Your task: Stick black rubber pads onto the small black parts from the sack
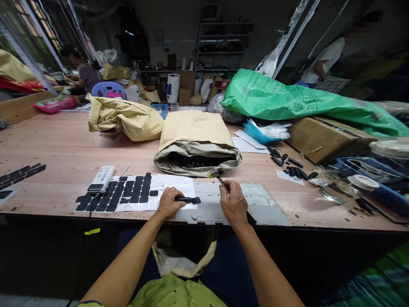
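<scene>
My left hand (168, 202) is closed on a slim black plastic part (188, 199), held flat over a grey mat (262, 211) at the table's front edge. My right hand (234, 203) grips a small brush (218, 175), its bristle end pointing away from me toward an open tan paper sack (195, 136) with dark parts inside. Left of my hands lies a white sheet (174, 184) covered with rows of black pads (128, 192).
A white remote-like device (101, 178) lies left of the pads. Loose black parts (289, 164), a cardboard box (319, 136), a green bag (287, 98) and clear containers (370, 170) crowd the right. Another tan sack (124, 117) lies behind. Other people sit at far left and far right.
</scene>
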Available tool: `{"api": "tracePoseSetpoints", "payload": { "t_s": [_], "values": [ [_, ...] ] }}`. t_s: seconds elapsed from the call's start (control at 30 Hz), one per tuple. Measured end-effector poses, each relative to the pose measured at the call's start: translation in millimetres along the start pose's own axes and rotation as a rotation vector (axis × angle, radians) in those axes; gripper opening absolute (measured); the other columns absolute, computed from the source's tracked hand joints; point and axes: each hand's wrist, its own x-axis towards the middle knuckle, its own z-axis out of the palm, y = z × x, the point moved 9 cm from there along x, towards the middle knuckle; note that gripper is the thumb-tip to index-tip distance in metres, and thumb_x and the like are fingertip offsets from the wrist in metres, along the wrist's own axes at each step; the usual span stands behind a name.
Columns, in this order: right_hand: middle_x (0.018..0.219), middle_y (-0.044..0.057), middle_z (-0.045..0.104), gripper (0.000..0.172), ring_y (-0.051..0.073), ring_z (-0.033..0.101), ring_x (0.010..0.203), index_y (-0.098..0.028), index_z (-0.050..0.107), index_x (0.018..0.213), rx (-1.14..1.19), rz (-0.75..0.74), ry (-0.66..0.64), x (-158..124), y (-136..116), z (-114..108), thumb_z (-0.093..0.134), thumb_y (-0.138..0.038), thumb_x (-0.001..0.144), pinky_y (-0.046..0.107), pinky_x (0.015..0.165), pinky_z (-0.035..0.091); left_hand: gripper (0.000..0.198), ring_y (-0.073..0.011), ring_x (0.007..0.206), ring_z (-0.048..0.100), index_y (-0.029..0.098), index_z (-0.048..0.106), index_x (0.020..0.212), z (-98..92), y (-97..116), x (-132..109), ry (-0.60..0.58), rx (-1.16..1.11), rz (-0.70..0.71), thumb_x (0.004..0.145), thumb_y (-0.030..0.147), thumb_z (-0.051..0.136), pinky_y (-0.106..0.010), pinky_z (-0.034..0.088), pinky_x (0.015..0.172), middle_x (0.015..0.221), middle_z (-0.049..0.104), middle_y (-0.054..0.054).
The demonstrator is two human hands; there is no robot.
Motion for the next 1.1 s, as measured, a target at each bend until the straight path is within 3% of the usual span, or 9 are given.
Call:
{"api": "tracePoseSetpoints", "payload": {
  "t_s": [0.13, 0.27, 0.33, 0.47, 0.63, 0.8, 1.0, 1.1],
  "values": [
    [0.1, 0.006, 0.07, 0.029, 0.02, 0.065, 0.087, -0.024, 0.06, 0.112, 0.073, -0.134, -0.186, -50, -26, 0, 0.043, -0.039, 0.093, 0.028, 0.073, 0.045, 0.019, -0.0219, 0.088, 0.055, 0.02, 0.074, 0.081, 3.2, -4, 5, -0.081, -0.017, -0.022, 0.063, 0.017, 0.077, -0.033, 0.044, 0.08, 0.082, 0.066, -0.002],
    [0.093, 0.004, 0.073, 0.032, 0.019, 0.069, 0.08, -0.025, 0.064, 0.112, 0.056, -0.014, -0.229, -82, -12, 7, 0.047, -0.043, 0.092, 0.027, 0.069, 0.049, 0.018, -0.0219, 0.089, 0.056, 0.021, 0.075, 0.082, 3.0, -5, 6, -0.078, 0.0, -0.025, 0.064, 0.018, 0.077, -0.033, 0.044, 0.08, 0.083, 0.067, -0.002],
    [0.099, 0.005, 0.074, 0.034, 0.02, 0.069, 0.086, -0.024, 0.065, 0.114, 0.069, 0.027, -0.239, -90, -6, 15, 0.047, -0.041, 0.091, 0.029, 0.072, 0.052, 0.018, -0.022, 0.09, 0.056, 0.021, 0.075, 0.083, 2.8, -6, 4, -0.057, 0.0, -0.026, 0.065, 0.019, 0.077, -0.033, 0.044, 0.08, 0.084, 0.067, -0.001],
    [0.121, 0.009, 0.068, 0.043, 0.02, 0.065, 0.107, -0.019, 0.06, 0.128, 0.098, -0.059, -0.189, -97, -18, 23, 0.04, -0.032, 0.092, 0.032, 0.088, 0.053, 0.019, -0.0219, 0.091, 0.055, 0.022, 0.075, 0.085, 2.4, -6, 1, -0.026, 0.004, -0.011, 0.066, 0.02, 0.077, -0.033, 0.044, 0.08, 0.085, 0.068, -0.001],
    [0.106, 0.006, 0.07, 0.044, 0.017, 0.066, 0.094, -0.024, 0.06, 0.131, -0.019, -0.181, -0.196, -98, -47, 30, 0.038, -0.021, 0.093, 0.026, 0.079, 0.051, 0.017, -0.0213, 0.09, 0.055, 0.023, 0.075, 0.084, 2.4, -6, 2, -0.026, 0.007, -0.009, 0.067, 0.02, 0.076, -0.033, 0.044, 0.08, 0.084, 0.067, -0.001],
    [0.1, 0.006, 0.069, 0.045, 0.016, 0.064, 0.087, -0.023, 0.058, 0.134, -0.109, -0.284, -0.119, -96, -67, 31, 0.036, -0.018, 0.095, 0.024, 0.075, 0.046, 0.016, -0.0206, 0.089, 0.054, 0.023, 0.074, 0.081, 3.5, -7, 3, -0.028, 0.002, -0.004, 0.065, 0.019, 0.077, -0.033, 0.043, 0.081, 0.084, 0.066, 0.0],
    [0.091, 0.003, 0.068, 0.047, 0.014, 0.06, 0.076, -0.026, 0.062, 0.129, -0.279, -0.343, -0.172, -97, -65, 53, 0.038, -0.01, 0.091, 0.023, 0.069, 0.041, 0.013, -0.0198, 0.086, 0.052, 0.022, 0.07, 0.072, 3.6, -9, 2, 0.015, 0.01, -0.015, 0.065, 0.015, 0.077, -0.031, 0.041, 0.075, 0.077, 0.062, 0.001],
    [0.092, 0.003, 0.068, 0.046, 0.014, 0.06, 0.075, -0.027, 0.062, 0.128, -0.293, -0.316, -0.181, -94, -62, 52, 0.038, -0.011, 0.092, 0.023, 0.068, 0.039, 0.014, -0.0198, 0.086, 0.052, 0.022, 0.071, 0.074, 3.7, -9, 1, 0.019, -0.004, -0.013, 0.065, 0.013, 0.078, -0.031, 0.041, 0.075, 0.077, 0.063, 0.0]
  ]
}}
